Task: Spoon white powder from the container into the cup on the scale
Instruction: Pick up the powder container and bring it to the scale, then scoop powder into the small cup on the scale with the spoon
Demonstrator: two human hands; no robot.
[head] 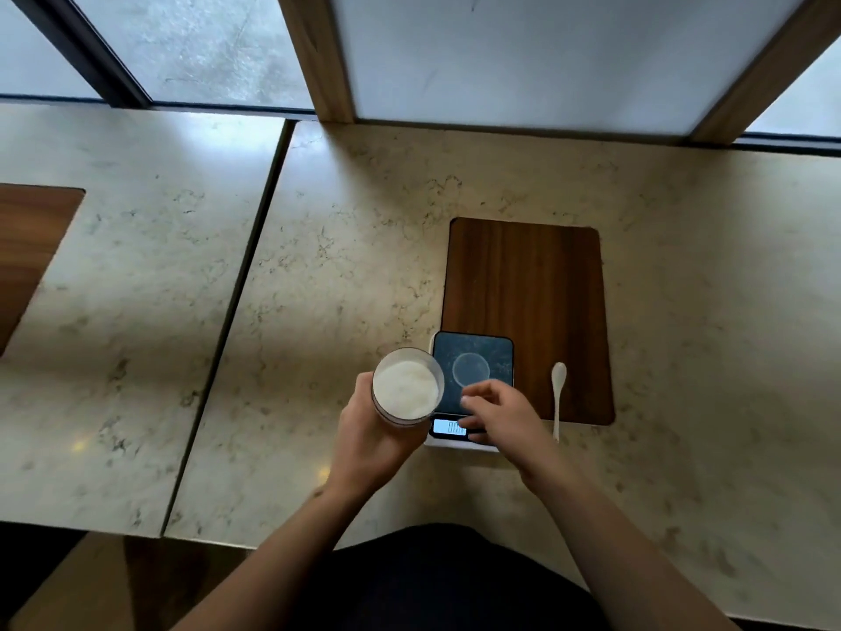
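Note:
My left hand (pixel 364 441) grips a clear container (pixel 407 387) full of white powder and holds it just left of the scale. The dark scale (pixel 473 357) sits at the near edge of a wooden board, and its display (pixel 449 428) is lit. A clear cup (pixel 471 370) stands on the scale's platform, seen from above as a faint ring. My right hand (pixel 496 416) hovers over the front of the scale by the display, fingers spread, holding nothing. A white spoon (pixel 557 398) lies on the board to the right of the scale.
The wooden board (pixel 528 289) is set into a marble table (pixel 341 266). A second marble table (pixel 127 266) adjoins on the left with a dark gap between them. A window and a wood-framed panel (pixel 546 61) stand behind.

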